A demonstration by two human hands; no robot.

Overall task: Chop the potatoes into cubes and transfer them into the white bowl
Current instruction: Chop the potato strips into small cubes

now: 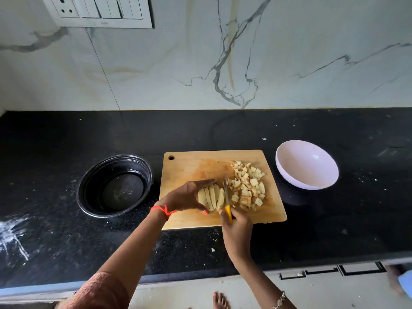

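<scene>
Left hand (186, 196) arches over the sliced potato (211, 197), fingers gripping it; just right of them, right hand (236, 226) grips the knife (227, 201), blade pointing away.

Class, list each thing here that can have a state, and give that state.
left hand: holds the sliced potato.
right hand: grips the knife.
knife: blade just right of the slices.
sliced potato: in slices, not cubed.
potato cubes: piled on the cutting board.
white bowl: empty.
black bowl: no potato inside.
</scene>
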